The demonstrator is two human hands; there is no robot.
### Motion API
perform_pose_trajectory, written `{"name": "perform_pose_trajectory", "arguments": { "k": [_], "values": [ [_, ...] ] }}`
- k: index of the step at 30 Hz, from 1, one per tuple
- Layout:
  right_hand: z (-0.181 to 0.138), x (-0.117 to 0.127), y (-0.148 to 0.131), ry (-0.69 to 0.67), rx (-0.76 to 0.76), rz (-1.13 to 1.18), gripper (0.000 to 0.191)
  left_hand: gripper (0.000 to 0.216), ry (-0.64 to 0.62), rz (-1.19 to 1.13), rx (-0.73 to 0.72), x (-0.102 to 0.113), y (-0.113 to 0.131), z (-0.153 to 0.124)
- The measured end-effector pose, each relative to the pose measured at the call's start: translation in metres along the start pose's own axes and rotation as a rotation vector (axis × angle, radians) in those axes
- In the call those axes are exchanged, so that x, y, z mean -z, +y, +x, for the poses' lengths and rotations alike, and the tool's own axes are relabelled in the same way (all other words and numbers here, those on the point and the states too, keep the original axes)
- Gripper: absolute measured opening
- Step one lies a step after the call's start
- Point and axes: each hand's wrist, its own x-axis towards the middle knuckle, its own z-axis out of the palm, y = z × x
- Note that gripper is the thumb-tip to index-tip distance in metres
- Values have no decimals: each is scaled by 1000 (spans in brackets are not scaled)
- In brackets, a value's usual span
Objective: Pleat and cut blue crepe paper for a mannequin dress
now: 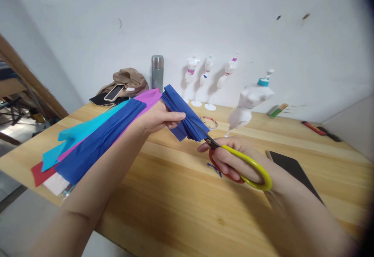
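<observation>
Folded dark blue crepe paper (193, 118) is pinched in my left hand (165, 116), its layers fanning toward the right. My right hand (230, 155) grips scissors (254, 167) with one yellow and one red handle loop. Their blades lie along the blue paper's lower right end; whether they are fully closed I cannot tell. A few small blue scraps (215, 169) lie on the table below the scissors. Under my left forearm rest long sheets of blue (99, 142), turquoise (87, 122), magenta and red paper.
Small white mannequin forms (241, 107) with coloured bands stand along the wall. A thermos (157, 73), a brown cloth (130, 81) and a phone (113, 92) are at the back left. A dark flat device (289, 167) lies right, near a glue stick (278, 110) and a red-black tool (314, 128).
</observation>
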Motion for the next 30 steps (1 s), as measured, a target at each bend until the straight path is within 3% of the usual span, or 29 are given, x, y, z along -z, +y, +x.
{"name": "perform_pose_trajectory", "arguments": {
  "k": [14,20,30],
  "values": [
    [-3,-4,-11,-52,36,-43,56,37,1,-8,3,2,-1,1],
    [0,-1,-2,-49,93,-26,56,36,10,-26,16,3,-4,2],
    [-2,5,3,-61,58,-56,50,35,48,-53,9,2,-2,1]
  ]
}}
